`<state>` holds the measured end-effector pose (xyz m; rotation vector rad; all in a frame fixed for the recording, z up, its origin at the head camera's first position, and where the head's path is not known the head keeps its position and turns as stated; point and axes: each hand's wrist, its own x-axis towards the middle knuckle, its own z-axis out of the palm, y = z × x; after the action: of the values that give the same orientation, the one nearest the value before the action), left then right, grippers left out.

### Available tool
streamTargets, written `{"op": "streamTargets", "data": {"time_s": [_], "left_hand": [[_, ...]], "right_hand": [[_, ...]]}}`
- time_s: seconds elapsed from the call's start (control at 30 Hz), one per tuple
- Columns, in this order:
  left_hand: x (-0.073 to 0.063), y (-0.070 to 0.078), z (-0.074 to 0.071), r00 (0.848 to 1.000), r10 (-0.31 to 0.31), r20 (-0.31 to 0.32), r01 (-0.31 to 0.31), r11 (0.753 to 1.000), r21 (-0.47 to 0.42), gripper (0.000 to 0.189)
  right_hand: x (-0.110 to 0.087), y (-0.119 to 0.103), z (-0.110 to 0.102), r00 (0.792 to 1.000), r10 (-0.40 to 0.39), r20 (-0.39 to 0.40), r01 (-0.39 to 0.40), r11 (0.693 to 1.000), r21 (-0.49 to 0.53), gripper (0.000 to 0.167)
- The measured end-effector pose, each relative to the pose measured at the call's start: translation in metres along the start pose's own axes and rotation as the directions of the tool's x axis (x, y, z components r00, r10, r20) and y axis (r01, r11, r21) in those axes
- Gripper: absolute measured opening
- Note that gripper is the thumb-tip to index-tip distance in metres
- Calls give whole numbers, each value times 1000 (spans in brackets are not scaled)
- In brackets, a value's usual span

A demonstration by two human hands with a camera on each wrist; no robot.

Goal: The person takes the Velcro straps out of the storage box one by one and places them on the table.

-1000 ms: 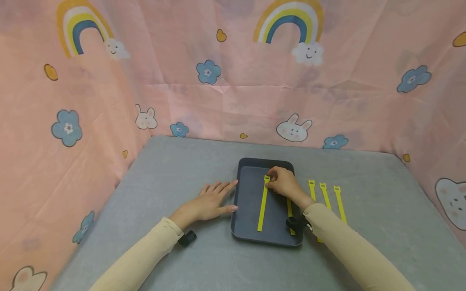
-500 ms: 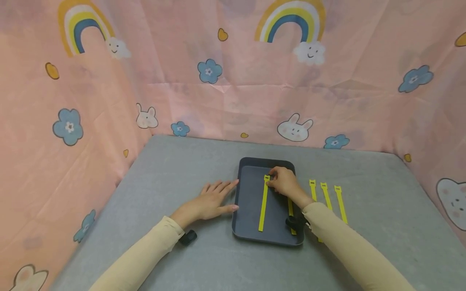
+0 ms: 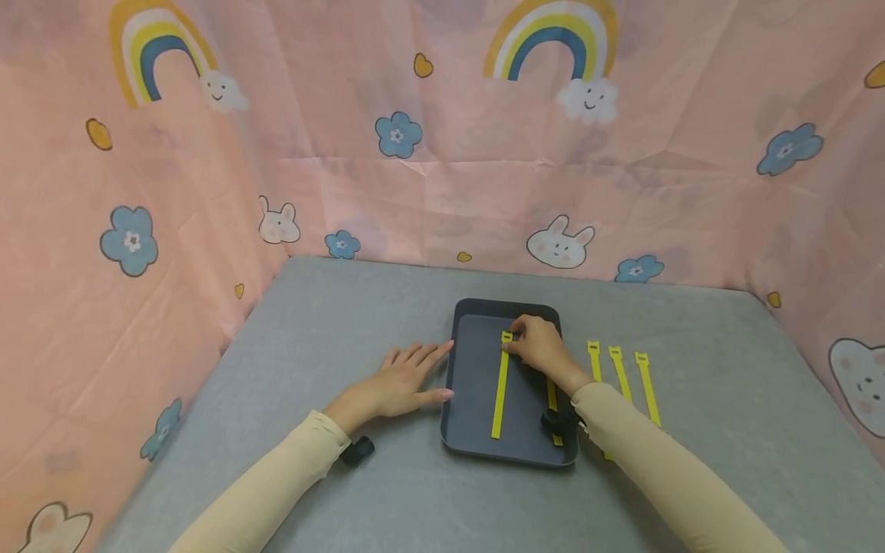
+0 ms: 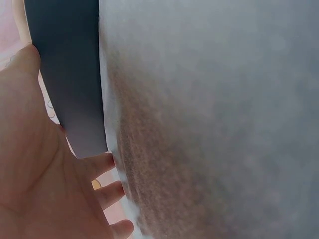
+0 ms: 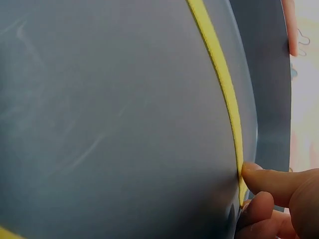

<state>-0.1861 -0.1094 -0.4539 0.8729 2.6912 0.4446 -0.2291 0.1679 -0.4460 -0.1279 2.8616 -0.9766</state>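
A dark grey rectangular tray (image 3: 477, 415) lies on the table. Inside it, a flat yellow hook-and-loop cable tie (image 3: 501, 392) runs lengthwise near the middle. My right hand (image 3: 542, 347) pinches its slotted far end between thumb and fingers; in the right wrist view the thumb (image 5: 269, 184) presses on the strap (image 5: 227, 89). A second yellow tie (image 3: 551, 395) lies along the tray's right side, partly hidden by the right wrist. My left hand (image 3: 394, 388) is spread flat beside the tray, its index fingertip and thumb tip at the left rim, as the left wrist view also shows.
Right of the tray, three more yellow ties (image 3: 646, 388) lie side by side on the grey table (image 3: 719, 369), partly covered by the right forearm. A pink patterned cloth (image 3: 456, 192) stands as a wall behind and at both sides. Each wrist carries a small black camera.
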Motion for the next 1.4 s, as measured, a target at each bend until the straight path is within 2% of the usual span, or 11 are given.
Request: {"op": "streamTargets", "data": {"time_s": [0.4, 0.67, 1.03, 1.4], "left_hand": [[0, 1, -2, 1000, -8, 16, 7, 1000, 7, 83], [-1, 0, -1, 1000, -1, 9, 1, 1000, -1, 82], [0, -1, 1, 1000, -3, 14, 3, 1000, -2, 82], [0, 0, -1, 1000, 1, 7, -1, 1000, 4, 82]], "right_hand": [[5, 1, 0, 1000, -6, -3, 6, 1000, 16, 31], [5, 3, -1, 1000, -7, 13, 7, 1000, -18, 42], [10, 2, -1, 999, 18, 45, -16, 999, -47, 34], [10, 1, -2, 999, -1, 40, 2, 1000, -22, 31]]}}
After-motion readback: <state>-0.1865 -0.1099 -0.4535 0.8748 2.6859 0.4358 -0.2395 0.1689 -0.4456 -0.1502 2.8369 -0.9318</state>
